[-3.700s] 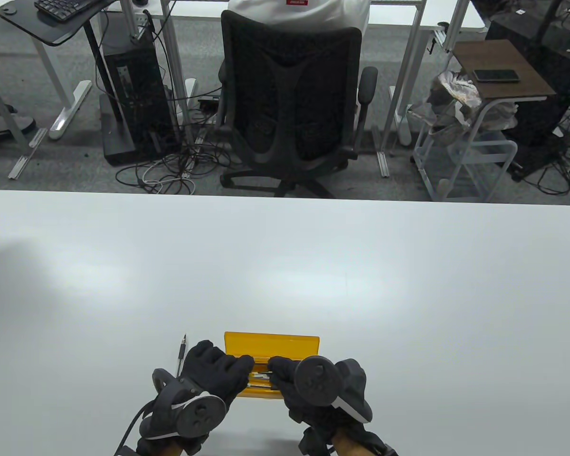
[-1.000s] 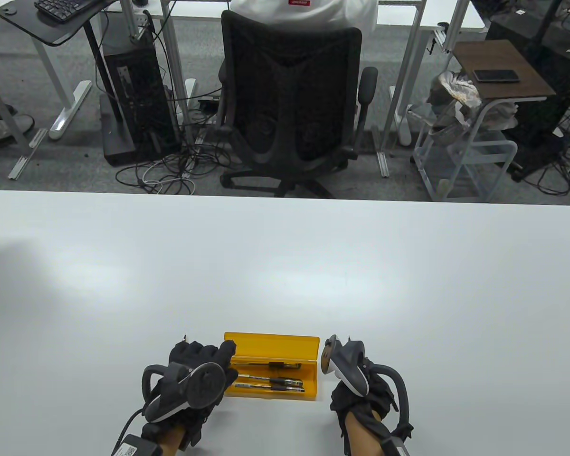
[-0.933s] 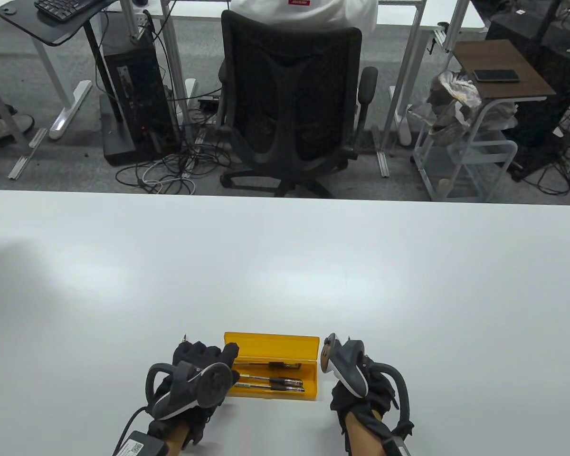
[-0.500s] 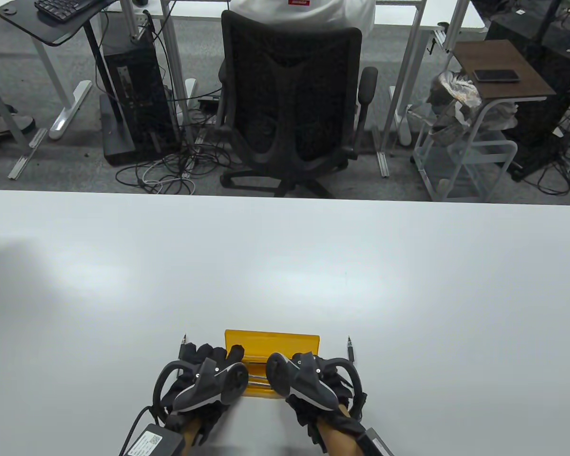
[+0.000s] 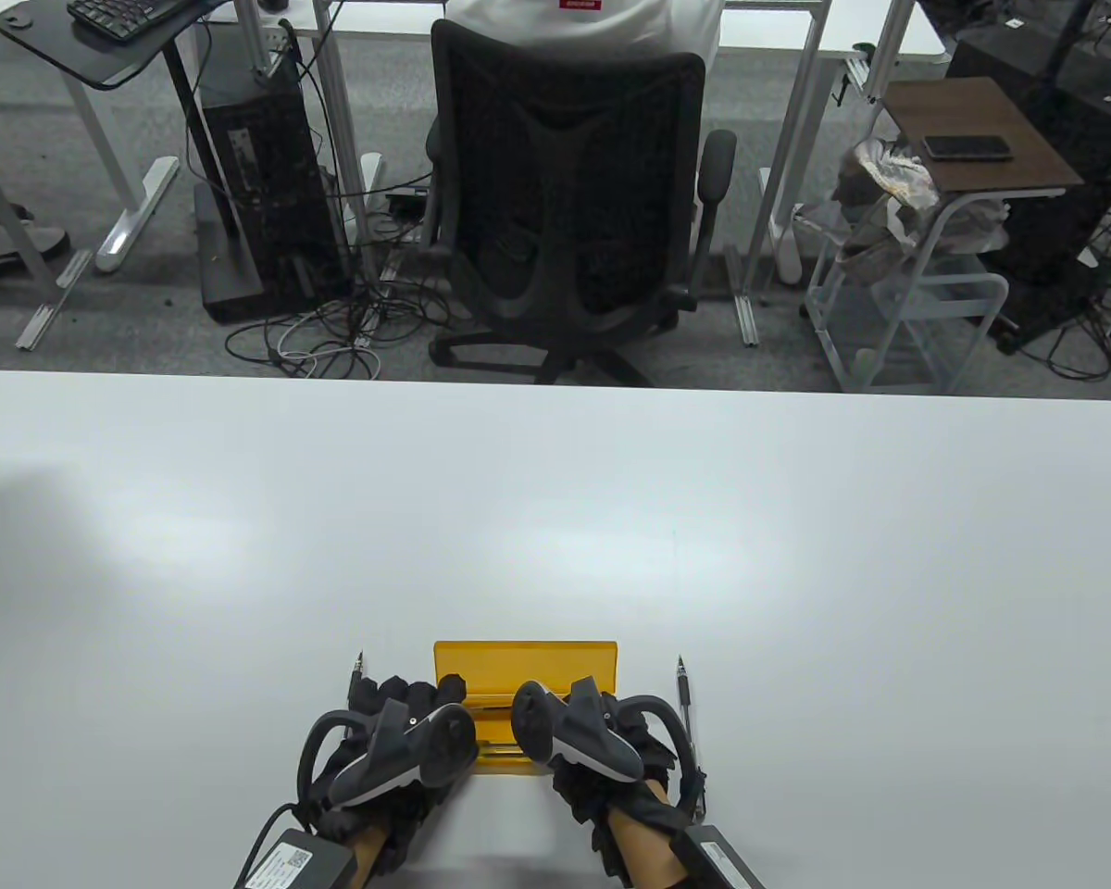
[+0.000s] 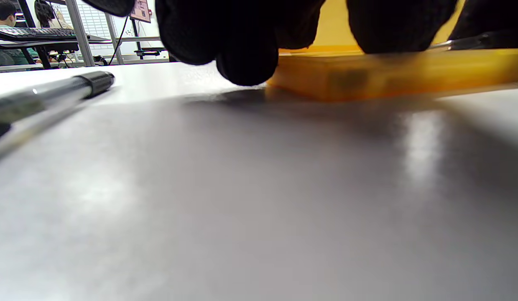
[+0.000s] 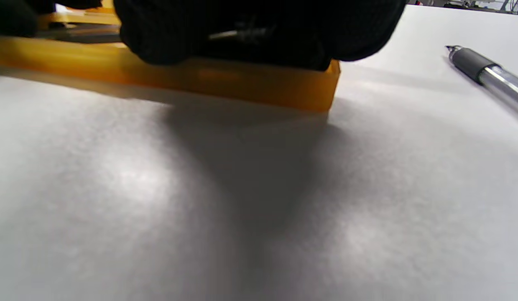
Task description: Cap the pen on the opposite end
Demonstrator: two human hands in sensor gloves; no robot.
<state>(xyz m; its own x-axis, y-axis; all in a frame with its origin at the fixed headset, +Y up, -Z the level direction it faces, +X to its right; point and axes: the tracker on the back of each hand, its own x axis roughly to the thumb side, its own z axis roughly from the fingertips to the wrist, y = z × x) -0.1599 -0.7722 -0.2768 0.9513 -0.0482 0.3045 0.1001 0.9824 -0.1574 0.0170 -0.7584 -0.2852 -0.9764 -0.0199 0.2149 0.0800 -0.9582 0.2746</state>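
Item 1: white rectangular worktop point(image 5: 555, 519), smooth, faintly glossy.

Item 2: shallow yellow translucent plastic pen case point(image 5: 525, 659), lid raised at the far side, lying near the worktop's near edge. Its tray wall shows in the left wrist view point(image 6: 392, 71) and the right wrist view point(image 7: 225, 83).

Item 3: left hand point(image 5: 398, 732) in a black sensor glove, tracker on its back, over the case's left end; fingertips point(image 6: 246, 62) reach the worktop just beside the tray. Whether it grips anything cannot be told.

Item 4: right hand point(image 5: 583, 732), same glove and tracker, over the case's right part; its fingers point(image 7: 259, 29) curl down into the tray around a thin metallic pen part point(image 7: 238, 33), largely hidden.

Item 5: slim clear-barrelled pen with black grip point(image 5: 355, 685), on the worktop just left of the case, tip pointing away; also seen at point(image 6: 54, 94).

Item 6: second clear-barrelled pen with grey grip point(image 5: 684, 704), just right of the case, tip pointing away; also seen at point(image 7: 488, 75).
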